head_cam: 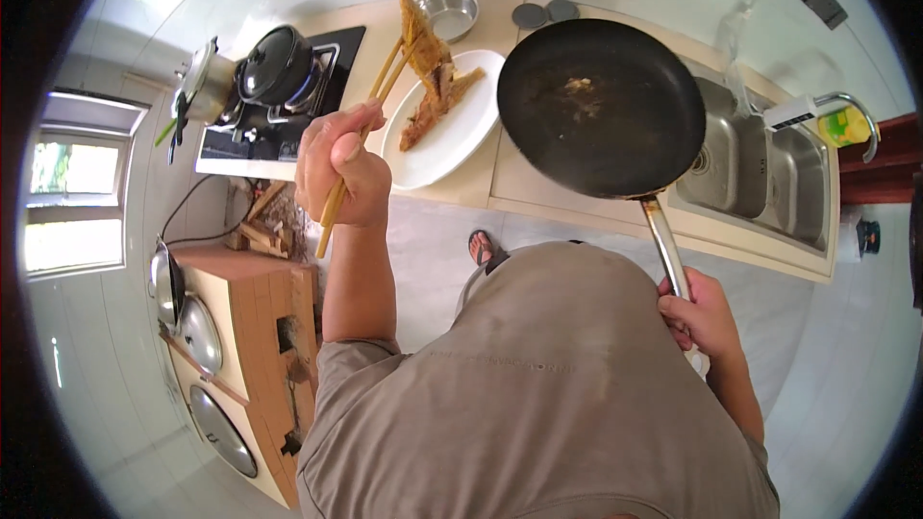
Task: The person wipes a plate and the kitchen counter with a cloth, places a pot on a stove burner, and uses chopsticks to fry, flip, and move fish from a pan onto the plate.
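Note:
My left hand (345,166) is closed around a pair of wooden chopsticks (389,79). Their tips pinch a piece of browned fried fish (424,29), its tail pointing up, over an oval white plate (465,137). More browned fish (440,112) shows at the plate; whether it is joined to the raised piece I cannot tell. My right hand (694,313) grips the metal handle of a black frying pan (602,108). The pan is held above the counter between plate and sink, with small food bits and an oily sheen on its inside.
A gas stove (252,140) at the left carries a lidded black pot (272,68) over a blue flame and a metal pressure cooker (205,90). Behind the plate sits a steel bowl (453,18). A double sink (750,158) lies right. A brick stove (252,317) with metal lids stands lower left.

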`<state>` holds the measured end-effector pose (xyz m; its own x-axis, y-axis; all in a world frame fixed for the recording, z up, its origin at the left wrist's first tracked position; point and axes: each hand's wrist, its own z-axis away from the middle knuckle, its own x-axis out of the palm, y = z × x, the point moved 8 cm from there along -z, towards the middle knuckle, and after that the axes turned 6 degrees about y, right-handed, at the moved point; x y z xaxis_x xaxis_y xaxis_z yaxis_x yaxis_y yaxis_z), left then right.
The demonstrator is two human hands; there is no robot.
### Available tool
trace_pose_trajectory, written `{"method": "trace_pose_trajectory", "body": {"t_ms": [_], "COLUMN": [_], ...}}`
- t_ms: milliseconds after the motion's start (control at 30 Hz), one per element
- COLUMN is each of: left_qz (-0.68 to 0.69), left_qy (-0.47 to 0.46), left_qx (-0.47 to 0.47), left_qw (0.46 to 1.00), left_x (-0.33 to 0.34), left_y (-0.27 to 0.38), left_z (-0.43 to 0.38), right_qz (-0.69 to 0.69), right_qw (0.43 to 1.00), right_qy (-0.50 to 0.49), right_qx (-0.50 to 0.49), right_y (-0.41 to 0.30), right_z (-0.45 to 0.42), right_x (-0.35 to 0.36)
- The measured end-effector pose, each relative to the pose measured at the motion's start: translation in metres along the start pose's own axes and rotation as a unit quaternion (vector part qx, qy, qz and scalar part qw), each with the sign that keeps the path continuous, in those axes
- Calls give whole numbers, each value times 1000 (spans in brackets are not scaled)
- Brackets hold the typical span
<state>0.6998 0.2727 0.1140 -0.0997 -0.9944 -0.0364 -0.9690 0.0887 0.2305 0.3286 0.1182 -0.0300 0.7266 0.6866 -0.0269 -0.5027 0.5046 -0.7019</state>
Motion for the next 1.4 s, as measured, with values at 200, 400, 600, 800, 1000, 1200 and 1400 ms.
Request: {"method": "trace_pose_trajectory", "body": {"t_ms": [200, 400, 600, 800, 1000, 1200, 1400], "left_qz": [-71, -94, -89, 3, -25, -54, -57], "left_qy": [-61, -125, -213, -282, -213, -246, -216], "left_qx": [14, 50, 23, -20, -118, -130, -133], "left_qw": [995, 986, 973, 959, 970, 959, 966], "left_x": [-21, 15, 83, 77, 18, 2, -3], "left_y": [-17, -30, -25, -15, -35, -48, -44], "left_z": [66, 141, 182, 188, 174, 193, 188], "right_qz": [27, 73, 93, 80, 31, 18, 16], "right_qw": [999, 997, 995, 995, 999, 999, 998], "right_qy": [18, 31, 31, 56, 39, 41, 55], "right_qx": [3, -7, -5, 2, -9, -2, -3], "right_y": [-12, -22, -25, -18, -14, -11, -10], "right_z": [3, 5, 2, 2, -4, -7, -3], "right_x": [-12, -23, -21, -20, -10, 2, 13]}}
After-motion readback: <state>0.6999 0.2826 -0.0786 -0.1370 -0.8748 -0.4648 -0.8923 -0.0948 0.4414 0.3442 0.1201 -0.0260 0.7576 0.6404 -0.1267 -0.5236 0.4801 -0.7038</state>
